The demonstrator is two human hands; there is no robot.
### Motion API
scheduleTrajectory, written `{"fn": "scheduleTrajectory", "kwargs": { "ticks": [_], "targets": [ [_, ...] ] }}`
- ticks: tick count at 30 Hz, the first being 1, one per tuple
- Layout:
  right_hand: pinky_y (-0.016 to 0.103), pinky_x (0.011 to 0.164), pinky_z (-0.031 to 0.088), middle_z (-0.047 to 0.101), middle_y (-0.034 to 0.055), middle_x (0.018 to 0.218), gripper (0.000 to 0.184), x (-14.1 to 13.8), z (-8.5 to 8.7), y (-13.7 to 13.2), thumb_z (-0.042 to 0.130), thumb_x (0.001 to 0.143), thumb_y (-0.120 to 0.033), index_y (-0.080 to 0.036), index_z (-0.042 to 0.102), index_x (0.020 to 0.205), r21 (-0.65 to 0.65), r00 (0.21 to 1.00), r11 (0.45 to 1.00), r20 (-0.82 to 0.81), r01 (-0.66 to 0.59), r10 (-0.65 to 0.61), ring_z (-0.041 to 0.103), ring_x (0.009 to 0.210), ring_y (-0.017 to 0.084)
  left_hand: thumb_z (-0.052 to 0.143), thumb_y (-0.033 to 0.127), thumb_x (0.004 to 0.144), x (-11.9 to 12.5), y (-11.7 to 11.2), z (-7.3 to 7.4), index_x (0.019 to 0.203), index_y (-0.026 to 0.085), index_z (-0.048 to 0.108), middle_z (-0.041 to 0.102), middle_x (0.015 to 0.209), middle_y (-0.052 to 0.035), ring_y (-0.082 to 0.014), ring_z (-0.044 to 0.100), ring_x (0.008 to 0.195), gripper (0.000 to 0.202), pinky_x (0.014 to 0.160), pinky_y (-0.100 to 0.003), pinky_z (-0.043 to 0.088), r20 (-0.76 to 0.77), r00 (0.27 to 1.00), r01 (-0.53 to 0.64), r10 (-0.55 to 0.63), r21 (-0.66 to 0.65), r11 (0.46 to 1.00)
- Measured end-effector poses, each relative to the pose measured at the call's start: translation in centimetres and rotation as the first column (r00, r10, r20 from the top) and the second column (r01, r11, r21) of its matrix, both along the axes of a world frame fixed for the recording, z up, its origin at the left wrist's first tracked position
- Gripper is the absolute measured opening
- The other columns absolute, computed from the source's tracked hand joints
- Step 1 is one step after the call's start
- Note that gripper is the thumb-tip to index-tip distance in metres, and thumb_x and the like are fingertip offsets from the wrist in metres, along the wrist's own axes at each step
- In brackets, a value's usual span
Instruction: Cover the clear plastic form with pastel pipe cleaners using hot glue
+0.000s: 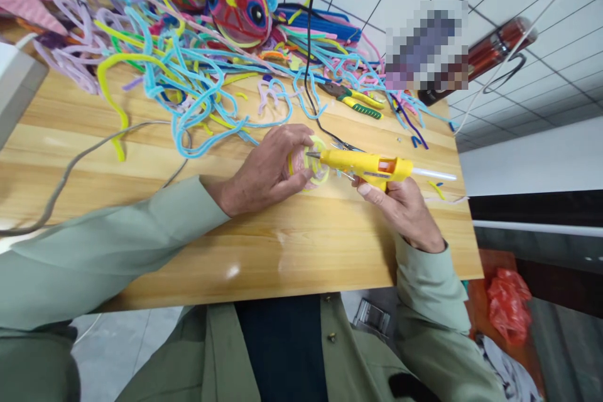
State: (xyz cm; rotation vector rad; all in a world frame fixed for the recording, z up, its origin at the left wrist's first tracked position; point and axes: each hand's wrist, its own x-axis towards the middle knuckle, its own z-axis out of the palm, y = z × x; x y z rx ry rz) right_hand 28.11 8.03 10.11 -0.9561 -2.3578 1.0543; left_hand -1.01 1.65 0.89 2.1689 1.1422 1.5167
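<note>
My right hand [405, 207] is wrapped round the handle of a yellow hot glue gun [362, 164], which has a clear glue stick [436, 174] poking out of its back end. Its metal nozzle points left, over a small pink and yellow piece made of pipe cleaners [318, 171]. My left hand [273, 163] grips that piece from the left, fingers along its far side and thumb along its near side. Part of the piece is hidden by the fingers and by the gun.
Blue pipe cleaners [198, 85] lie tangled at the back left. Behind them sits a colourful fish-like figure [240, 6]. Pliers [353, 99] with yellow-green handles lie beyond the gun. A black cord [308, 44] crosses the table; a dark red thermos [499, 47] is at the far right.
</note>
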Motion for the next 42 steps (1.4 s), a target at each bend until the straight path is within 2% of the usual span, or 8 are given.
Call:
{"fn": "scheduleTrajectory", "kwargs": {
  "ticks": [7,12,15,21,27,32,42],
  "targets": [
    [0.035,0.073,0.061,0.079,0.0032,0.086,0.039,0.25,-0.12,-0.02,0.071,0.108,-0.061,-0.025,0.079,0.098,0.018,1.0,1.0,0.013,-0.001,0.001,0.073,0.079,0.023,0.064,0.032,0.111,0.08,-0.09,0.17,0.148,0.026,0.048,0.066,0.151,-0.0174,-0.0339,0.065,0.144,0.04,0.123,-0.055,0.055,-0.034,0.999,-0.014,0.015,0.011,1.0],
    [0.035,0.071,0.061,0.079,0.0032,0.085,0.039,0.44,0.0,-0.09,0.072,0.107,-0.063,-0.026,0.08,0.096,0.013,1.0,1.0,0.023,0.016,-0.016,0.073,0.078,0.024,0.061,0.038,0.114,0.0,-0.16,0.31,0.147,0.027,0.048,0.067,0.15,-0.0169,-0.0327,0.065,0.145,0.037,0.122,-0.055,0.056,-0.053,0.998,-0.017,0.017,-0.005,1.0],
    [0.036,0.072,0.061,0.079,0.0033,0.085,0.039,0.53,0.0,-0.15,0.072,0.107,-0.062,-0.026,0.08,0.095,0.009,1.0,1.0,0.025,0.018,-0.018,0.073,0.078,0.024,0.062,0.037,0.113,-0.01,-0.21,0.32,0.148,0.027,0.049,0.067,0.15,-0.0171,-0.0328,0.065,0.146,0.039,0.123,-0.055,0.056,-0.049,0.999,-0.012,0.011,-0.003,1.0],
    [0.04,0.085,0.066,0.086,0.0051,0.101,0.039,0.53,-0.12,-0.08,0.073,0.105,-0.064,-0.026,0.082,0.106,0.012,1.0,0.999,0.009,0.029,-0.029,0.079,0.092,0.027,0.065,0.034,0.11,0.01,-0.19,0.18,0.148,0.027,0.05,0.067,0.152,-0.0164,-0.0351,0.066,0.146,0.041,0.124,-0.057,0.055,-0.033,0.999,-0.014,0.014,-0.008,1.0],
    [0.036,0.074,0.063,0.081,0.0033,0.087,0.036,0.58,0.01,-0.01,0.074,0.106,-0.06,-0.026,0.08,0.096,0.015,1.0,1.0,0.016,0.021,-0.022,0.075,0.08,0.024,0.061,0.042,0.115,0.0,-0.2,0.11,0.148,0.026,0.05,0.067,0.151,-0.0171,-0.0325,0.065,0.147,0.038,0.123,-0.056,0.056,-0.058,0.998,-0.028,0.028,-0.006,1.0],
    [0.04,0.084,0.067,0.084,0.0044,0.096,0.037,0.6,0.0,-0.08,0.074,0.105,-0.062,-0.026,0.082,0.102,0.012,1.0,1.0,0.004,0.028,-0.028,0.079,0.089,0.026,0.06,0.042,0.115,-0.05,-0.22,0.09,0.148,0.028,0.048,0.066,0.153,-0.017,-0.0316,0.064,0.149,0.037,0.124,-0.055,0.055,-0.056,0.998,-0.016,0.015,-0.02,1.0],
    [0.04,0.085,0.066,0.085,0.0052,0.098,0.035,0.87,-0.03,-0.29,0.075,0.105,-0.06,-0.025,0.083,0.106,0.022,0.999,0.999,0.029,0.041,-0.042,0.079,0.091,0.027,0.063,0.039,0.114,0.2,-0.09,-0.03,0.147,0.027,0.051,0.066,0.151,-0.0162,-0.033,0.065,0.146,0.037,0.124,-0.054,0.054,-0.007,1.0,-0.011,0.011,0.012,1.0]
  ]
}}
